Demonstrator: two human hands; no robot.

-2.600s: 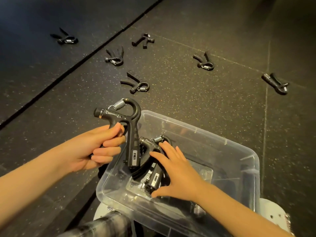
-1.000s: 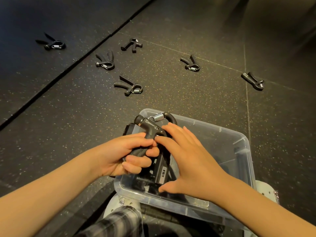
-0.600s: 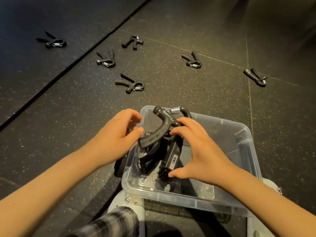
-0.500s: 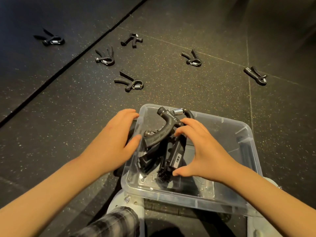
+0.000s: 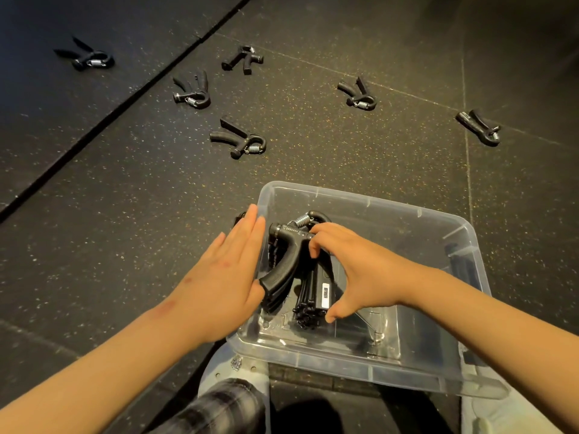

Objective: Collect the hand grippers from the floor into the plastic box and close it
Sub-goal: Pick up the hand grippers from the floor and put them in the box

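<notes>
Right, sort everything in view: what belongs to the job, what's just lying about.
Job: plastic box; stacked hand grippers inside it; six hand grippers on the floor; left hand; right hand.
Just there: plaid trouser leg; floor seam; pale object under the box.

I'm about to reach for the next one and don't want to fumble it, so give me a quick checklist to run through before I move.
1. Are the stacked hand grippers settled in the plastic box: cannot tell, the top handle leans at the left wall.
2. Is the left hand free to reach: ok, its fingers are straight and hold nothing.
3. Is the right hand free: not ok, its fingers curl over the stack.
4. Is the floor cleared: not ok, six lie there, the nearest floor hand gripper just beyond the box.
5. Is there room in the box: ok, bare bottom shows right of the stack.
</notes>
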